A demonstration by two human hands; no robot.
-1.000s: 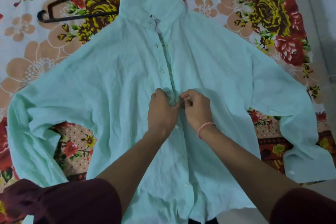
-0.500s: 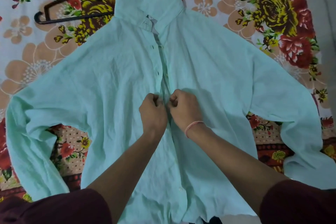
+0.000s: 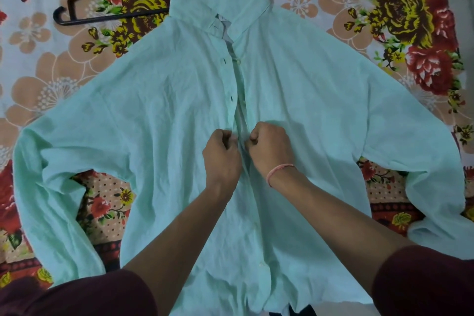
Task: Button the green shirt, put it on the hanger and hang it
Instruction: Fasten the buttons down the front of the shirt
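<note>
Both hands moved up the shirt front since 0.5 s ago, now at mid-chest. Left hand (image 3: 221, 155) is curled tight, pinching the buttonhole edge; right hand (image 3: 272, 147) is curled on the button edge, knuckles nearly touching. Green shirt (image 3: 159, 115) lies flat on the bed (image 3: 38, 64), collar away. Lower part looks closed, upper buttons open. Tip: keep edges level, push button thru w/ thumb, then next up. Hanger (image 3: 107, 7) waits top left, beside collar.

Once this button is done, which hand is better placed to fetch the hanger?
Probably the left hand. The hanger lies on the bedsheet up and left of the collar, on that hand's side; the right hand would have to cross the green shirt.
</note>
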